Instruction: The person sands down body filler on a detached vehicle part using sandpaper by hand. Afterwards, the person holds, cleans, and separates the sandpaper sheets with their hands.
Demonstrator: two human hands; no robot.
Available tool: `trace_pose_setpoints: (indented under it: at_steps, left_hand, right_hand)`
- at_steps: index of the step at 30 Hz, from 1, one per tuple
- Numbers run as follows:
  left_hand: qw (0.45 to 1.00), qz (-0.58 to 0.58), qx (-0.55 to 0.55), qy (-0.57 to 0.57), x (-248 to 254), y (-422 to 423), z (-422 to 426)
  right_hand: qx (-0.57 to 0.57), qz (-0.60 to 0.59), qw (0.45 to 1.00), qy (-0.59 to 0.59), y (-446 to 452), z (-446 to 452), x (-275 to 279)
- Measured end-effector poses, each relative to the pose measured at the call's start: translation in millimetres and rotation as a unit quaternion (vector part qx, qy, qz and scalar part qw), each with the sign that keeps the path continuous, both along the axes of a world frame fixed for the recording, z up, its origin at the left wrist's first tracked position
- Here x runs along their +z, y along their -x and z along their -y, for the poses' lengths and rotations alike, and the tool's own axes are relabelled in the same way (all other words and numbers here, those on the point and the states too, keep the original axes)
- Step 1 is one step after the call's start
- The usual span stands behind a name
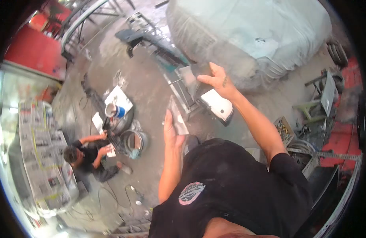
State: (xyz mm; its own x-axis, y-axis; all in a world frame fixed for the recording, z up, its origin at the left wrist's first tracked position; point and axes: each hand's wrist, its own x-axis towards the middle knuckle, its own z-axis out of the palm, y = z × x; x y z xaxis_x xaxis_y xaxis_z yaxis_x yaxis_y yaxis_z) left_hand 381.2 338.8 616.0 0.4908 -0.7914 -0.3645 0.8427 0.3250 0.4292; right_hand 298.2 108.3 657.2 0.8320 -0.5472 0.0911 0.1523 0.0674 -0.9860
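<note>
My right hand [220, 81] pinches a thin dark square sheet [195, 77], which looks like sandpaper, with the thumb on top. A greyer, paler portion shows at the sheet's left side. Lower and to the left, my left hand [172, 129] is closed on a flat greyish piece with a pale smeared surface [178, 117]; its exact kind is unclear. The two held pieces are apart. Below my right hand, a white and black panel part [216, 105] rests on a metal stand [177, 85].
A vehicle under plastic sheeting [250, 39] stands ahead. At left, a co-worker [91, 158] crouches by a bucket [133, 142] and a blue-and-white can [114, 110]. Newspaper-masked bodywork [44, 150] lies farther left. A hose [125, 198] crosses the floor; metal shelving [333, 154] is at right.
</note>
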Motion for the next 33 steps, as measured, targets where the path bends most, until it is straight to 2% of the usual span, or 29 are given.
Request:
trace_pose_setpoints:
  at_steps: [1, 3, 5, 7, 9, 11, 15, 17, 18, 20, 21, 23, 25, 26, 27, 29, 31, 33]
  left_hand:
    - [1.0, 0.024, 0.016, 0.012, -6.9, 0.1, 0.4]
    - [0.999, 0.035, -0.007, -0.015, -37.2, 5.4, 6.9]
    - [0.998, 0.044, -0.02, -0.045, -43.9, 19.4, 16.0]
    - [0.997, 0.055, -0.041, -0.033, -34.6, 31.5, 31.1]
    - [0.996, 0.057, -0.043, -0.048, -34.3, 26.9, 32.4]
    - [0.994, 0.097, -0.05, -0.024, -38.4, 19.3, 33.0]
    - [0.995, 0.094, -0.04, -0.014, -48.4, 15.8, 31.8]
    - [0.993, 0.108, -0.023, -0.037, -47.1, 4.6, 26.3]
    - [0.991, 0.123, -0.002, -0.059, -44.8, -3.4, 22.6]
    - [0.986, 0.157, 0.05, -0.038, -18.5, -15.6, 17.2]
    - [0.986, 0.138, 0.085, -0.036, -3.5, -21.0, 18.0]
    - [0.983, 0.161, 0.092, 0.002, -2.1, -40.4, 13.3]
    - [0.976, 0.182, 0.116, -0.038, -1.6, -41.3, 12.2]
    - [0.982, 0.157, 0.103, -0.036, -2.7, -38.8, 12.9]
    - [0.987, 0.131, 0.09, -0.035, -4.5, -35.4, 14.2]
    - [0.987, 0.134, 0.078, -0.04, -15.0, -23.1, 17.5]
    - [0.987, 0.132, 0.069, -0.057, -26.1, -12.2, 20.4]
    - [0.989, 0.124, 0.062, -0.059, -36.7, -1.7, 26.3]
  right_hand:
    - [-0.016, 0.002, 1.0, 0.001, 0.9, 4.8, 1.1]
    - [0.037, 0.03, 0.996, -0.081, 0.5, 11.7, 1.3]
    - [0.057, 0.005, 0.995, -0.082, -5.4, 23.8, -12.3]
    - [0.115, -0.048, 0.992, -0.018, -8.4, 26.0, -19.7]
    - [0.13, -0.044, 0.989, -0.053, 0.8, 22.4, -22.5]
    - [0.151, -0.112, 0.981, 0.038, 9.3, 27.6, -22.8]
    - [0.15, -0.094, 0.984, 0.03, 29.9, 23.0, -25.3]
    - [0.108, -0.146, 0.972, 0.148, 43.0, 24.2, -25.9]
    - [0.108, -0.146, 0.972, 0.148, 49.4, 26.2, -30.2]
    - [0.083, -0.232, 0.927, 0.281, 62.1, 27.2, -45.0]
    - [0.076, -0.232, 0.929, 0.278, 66.8, 22.0, -50.1]
    - [-0.006, -0.211, 0.965, 0.154, 72.5, 19.6, -57.1]
    - [-0.03, -0.198, 0.973, 0.114, 73.2, 14.7, -68.5]
    - [-0.047, -0.106, 0.993, 0.023, 70.6, 8.5, -75.4]
    - [-0.063, -0.011, 0.996, -0.068, 69.7, 5.2, -81.2]
    - [-0.046, -0.018, 0.993, -0.103, 72.3, 0.6, -93.2]
    - [-0.051, 0.01, 0.97, -0.237, 74.6, -17.1, -88.8]
    - [-0.041, 0.035, 0.963, -0.265, 77.4, -28.6, -92.7]
